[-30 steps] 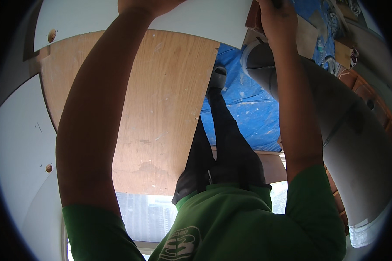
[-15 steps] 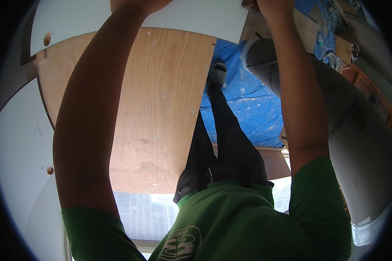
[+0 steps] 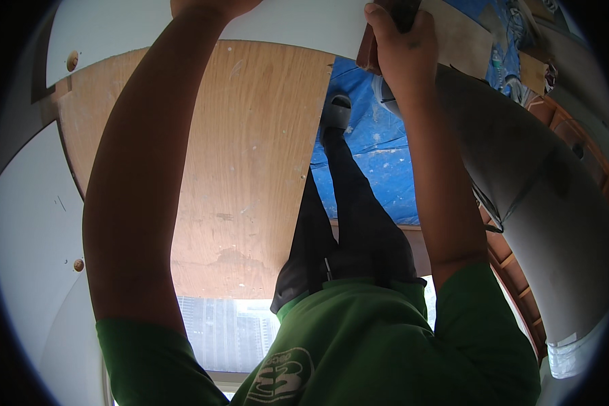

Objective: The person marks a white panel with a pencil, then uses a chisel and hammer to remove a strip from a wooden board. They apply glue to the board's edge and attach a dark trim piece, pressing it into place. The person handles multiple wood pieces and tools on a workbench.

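Fingers and thumb of the right hand (image 3: 411, 54) were closed round a dark-topped, red-brown block (image 3: 368, 57), which sat at the top of the view, over or just beside the right end of the white panel (image 3: 304, 27); contact between the two could not be made out. The left hand (image 3: 216, 5) was at the white panel too, but the upper edge of view cut off its fingers, so how far open it was, and whether it held or only touched anything, could not be told.

By its look the block would handle as stiff and fairly light, unlikely to break or slip; the best hold seemed to be across its long sides, thumb opposite fingers. The white panel looked smooth, rigid and broad, likely slippery under a flat palm and better steadied at an edge, with the wooden board (image 3: 250, 135) next to it.

No label showed on the block. The green shirt (image 3: 358, 338) bore a pale emblem (image 3: 282, 377) with small slanted lettering, and the side panel (image 3: 30, 196) at far left had a few thin dark strokes (image 3: 59, 203).
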{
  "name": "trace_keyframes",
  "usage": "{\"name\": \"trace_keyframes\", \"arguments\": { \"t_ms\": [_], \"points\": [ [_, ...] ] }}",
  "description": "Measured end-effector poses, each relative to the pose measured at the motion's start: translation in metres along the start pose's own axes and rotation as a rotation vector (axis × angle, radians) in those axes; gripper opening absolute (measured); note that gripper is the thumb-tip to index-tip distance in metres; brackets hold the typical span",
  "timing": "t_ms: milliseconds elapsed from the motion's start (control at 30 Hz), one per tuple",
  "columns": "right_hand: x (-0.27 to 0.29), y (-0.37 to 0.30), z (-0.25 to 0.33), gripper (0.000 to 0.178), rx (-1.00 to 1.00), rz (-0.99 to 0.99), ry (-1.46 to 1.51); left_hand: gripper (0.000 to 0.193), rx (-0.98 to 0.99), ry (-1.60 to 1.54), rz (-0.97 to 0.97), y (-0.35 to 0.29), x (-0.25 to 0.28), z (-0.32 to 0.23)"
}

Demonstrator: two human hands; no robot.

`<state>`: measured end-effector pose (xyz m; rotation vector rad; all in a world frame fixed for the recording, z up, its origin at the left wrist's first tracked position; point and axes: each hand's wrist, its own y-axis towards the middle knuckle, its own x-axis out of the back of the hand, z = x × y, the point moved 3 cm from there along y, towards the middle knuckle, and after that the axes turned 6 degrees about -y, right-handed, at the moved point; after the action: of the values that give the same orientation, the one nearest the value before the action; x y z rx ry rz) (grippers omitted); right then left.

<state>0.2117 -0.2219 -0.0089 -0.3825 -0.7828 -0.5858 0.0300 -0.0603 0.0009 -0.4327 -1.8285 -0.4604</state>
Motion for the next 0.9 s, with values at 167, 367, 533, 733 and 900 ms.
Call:
{"name": "trace_keyframes", "arguments": {
  "t_ms": [167, 367, 533, 733, 900],
  "points": [
    [-0.003, -0.030, -0.006, 0.058, -0.075, 0.034, 0.067, 0.103, 0.002, -0.020, 0.011, 0.000, 0.002, 0.000],
    [-0.001, -0.067, -0.012, 0.057, -0.096, 0.072, 0.143, 0.104, 0.016, -0.012, 0.029, 0.000, 0.004, -0.002],
    [0.002, -0.118, -0.007, 0.056, -0.035, 0.105, 0.311, 0.106, 0.002, -0.028, 0.023, 0.001, 0.000, 0.001],
    [0.058, -0.100, -0.046, 0.038, -0.306, 0.049, 0.532, 0.077, -0.193, 0.096, -0.018, 0.005, -0.011, 0.007],
    [0.074, -0.096, -0.095, 0.040, -0.496, 0.000, 0.646, 0.055, -0.637, -0.060, 0.189, -0.039, -0.023, -0.032]
  ]
}}
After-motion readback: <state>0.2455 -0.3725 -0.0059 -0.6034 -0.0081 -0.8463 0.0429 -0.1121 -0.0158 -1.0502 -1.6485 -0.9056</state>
